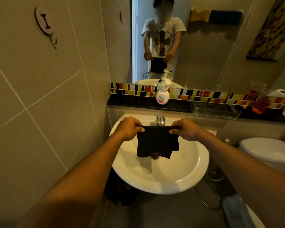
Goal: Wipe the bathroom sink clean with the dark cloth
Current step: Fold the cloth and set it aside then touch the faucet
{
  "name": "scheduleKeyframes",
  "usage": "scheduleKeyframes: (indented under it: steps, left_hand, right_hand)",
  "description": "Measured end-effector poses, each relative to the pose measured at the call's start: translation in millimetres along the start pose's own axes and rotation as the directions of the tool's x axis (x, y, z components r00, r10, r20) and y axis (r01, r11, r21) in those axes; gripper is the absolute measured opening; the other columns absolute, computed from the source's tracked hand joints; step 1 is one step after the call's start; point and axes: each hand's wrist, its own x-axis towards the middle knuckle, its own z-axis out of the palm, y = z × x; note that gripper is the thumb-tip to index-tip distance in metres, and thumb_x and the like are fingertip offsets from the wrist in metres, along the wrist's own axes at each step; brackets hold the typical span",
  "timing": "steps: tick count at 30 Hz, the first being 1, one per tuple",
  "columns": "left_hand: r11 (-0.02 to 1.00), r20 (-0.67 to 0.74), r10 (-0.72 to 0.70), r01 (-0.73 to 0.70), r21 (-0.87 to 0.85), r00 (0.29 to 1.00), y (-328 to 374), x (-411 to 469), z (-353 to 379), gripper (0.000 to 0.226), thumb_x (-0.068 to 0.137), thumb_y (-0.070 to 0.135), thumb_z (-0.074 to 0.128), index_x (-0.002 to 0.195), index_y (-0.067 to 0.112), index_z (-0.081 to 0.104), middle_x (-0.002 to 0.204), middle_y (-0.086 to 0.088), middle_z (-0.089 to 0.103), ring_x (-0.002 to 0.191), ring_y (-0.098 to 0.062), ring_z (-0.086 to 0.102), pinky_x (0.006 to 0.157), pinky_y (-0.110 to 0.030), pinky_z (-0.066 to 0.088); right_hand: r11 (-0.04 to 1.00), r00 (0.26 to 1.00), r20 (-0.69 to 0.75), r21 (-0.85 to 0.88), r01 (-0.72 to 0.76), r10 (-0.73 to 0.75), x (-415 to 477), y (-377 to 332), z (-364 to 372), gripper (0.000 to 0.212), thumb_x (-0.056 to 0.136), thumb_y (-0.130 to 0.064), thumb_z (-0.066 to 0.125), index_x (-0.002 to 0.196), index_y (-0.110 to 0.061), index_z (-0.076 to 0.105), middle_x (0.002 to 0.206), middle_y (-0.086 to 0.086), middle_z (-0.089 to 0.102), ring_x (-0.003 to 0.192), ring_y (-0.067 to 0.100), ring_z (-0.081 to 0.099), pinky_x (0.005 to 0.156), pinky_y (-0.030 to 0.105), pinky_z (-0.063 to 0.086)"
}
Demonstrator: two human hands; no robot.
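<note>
Overhead, dark cloth (pixel 157 142) between both hands (above sink (pixel 192 171)).

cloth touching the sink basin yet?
No: the dark cloth hangs from the left hand and right hand, above the white sink.

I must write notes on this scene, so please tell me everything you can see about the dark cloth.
The cloth is black and looks knitted or ribbed, soft. It hangs flat and upright over the sink, stretched along its top edge between the left hand and the right hand, which pinch its upper corners. The lower edge is uneven, with a small reddish tag, and hides part of the drain. The tap stands behind it.
</note>
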Motion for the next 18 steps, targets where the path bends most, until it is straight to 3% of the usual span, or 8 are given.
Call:
scheduleKeyframes:
  steps: [7,12,15,18]
  left_hand:
    - [0.994,0.042,0.040,-0.036,-0.102,0.998,20.3,15.6,16.6,0.023,0.088,0.026,0.066,0.099,0.008,0.072,0.096,-0.013,0.070,0.093,-0.025,0.062,0.084,-0.038,0.050]
    - [0.983,0.104,0.126,-0.110,-0.144,0.987,62.3,43.2,37.6,0.024,0.092,0.021,0.061,0.111,0.009,0.069,0.109,-0.010,0.067,0.095,-0.019,0.059,0.083,-0.030,0.047]
    - [0.975,0.140,0.188,-0.167,-0.150,0.972,92.5,69.4,48.7,0.024,0.092,0.019,0.060,0.114,0.011,0.067,0.110,-0.008,0.067,0.096,-0.015,0.058,0.088,-0.031,0.047]
    - [0.970,0.146,0.212,-0.190,-0.152,0.966,120.6,99.4,61.1,0.025,0.091,0.020,0.062,0.114,0.012,0.067,0.100,-0.005,0.067,0.089,-0.013,0.060,0.084,-0.030,0.048]
  right_hand:
    - [0.999,0.998,-0.051,0.001,-0.043,0.043,-10.7,28.1,-13.9,0.022,0.093,-0.022,0.057,0.111,-0.014,0.067,0.105,0.005,0.067,0.101,0.022,0.060,0.089,0.039,0.050]
    - [0.984,0.992,-0.047,0.135,-0.112,0.119,-22.5,64.1,-48.1,0.022,0.094,-0.016,0.053,0.114,-0.014,0.062,0.100,-0.003,0.061,0.104,0.017,0.057,0.087,0.031,0.042]
    - [0.971,0.989,-0.034,0.193,-0.138,0.147,-23.5,93.9,-78.5,0.024,0.094,-0.017,0.053,0.116,-0.013,0.062,0.110,0.007,0.064,0.104,0.022,0.058,0.089,0.038,0.048]
    - [0.952,0.984,-0.020,0.255,-0.168,0.179,-18.3,129.0,-105.3,0.023,0.093,-0.019,0.055,0.115,-0.016,0.063,0.111,0.007,0.064,0.104,0.023,0.060,0.088,0.041,0.051]
